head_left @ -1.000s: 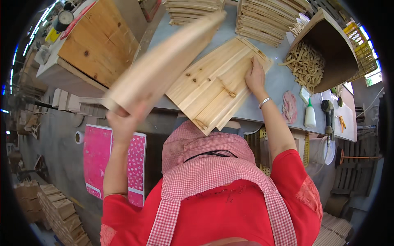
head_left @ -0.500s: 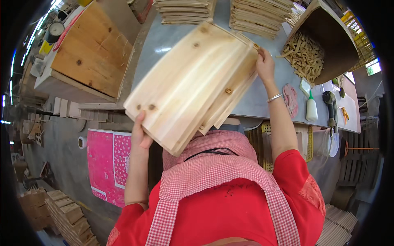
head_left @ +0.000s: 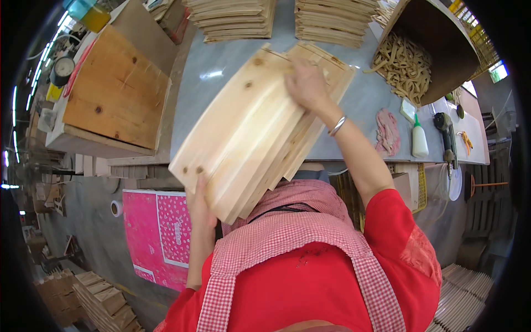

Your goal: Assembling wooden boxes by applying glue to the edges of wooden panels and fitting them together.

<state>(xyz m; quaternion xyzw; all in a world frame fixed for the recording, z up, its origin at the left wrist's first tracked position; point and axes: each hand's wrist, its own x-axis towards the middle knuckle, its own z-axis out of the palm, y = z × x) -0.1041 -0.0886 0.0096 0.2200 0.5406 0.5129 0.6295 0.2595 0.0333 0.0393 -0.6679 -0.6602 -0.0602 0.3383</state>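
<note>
A fanned stack of pale, knotty wooden boards (head_left: 238, 127) is held at a tilt in front of me, its far end over the grey table. My left hand (head_left: 202, 206) grips the near left edge, thumb on the top board and fingers hidden beneath. Across the far part of the stack reaches my right hand (head_left: 308, 84), a bracelet on its wrist. Its fingers are bent over the boards near their far edge; the fingertips are partly hidden.
Two board stacks (head_left: 235, 19) (head_left: 334, 21) stand at the table's back. An open box (head_left: 442, 50) spills curved wooden strips (head_left: 402, 69) at right, near a pink cloth (head_left: 388, 133), a glue bottle (head_left: 420, 139) and a dark hand tool (head_left: 444, 135). A wooden box (head_left: 119, 91) stands left.
My right hand has left the boards' right corner and moved left onto the far part of the stack. The boards have shifted slightly nearer and fanned wider; my left hand keeps its grip.
</note>
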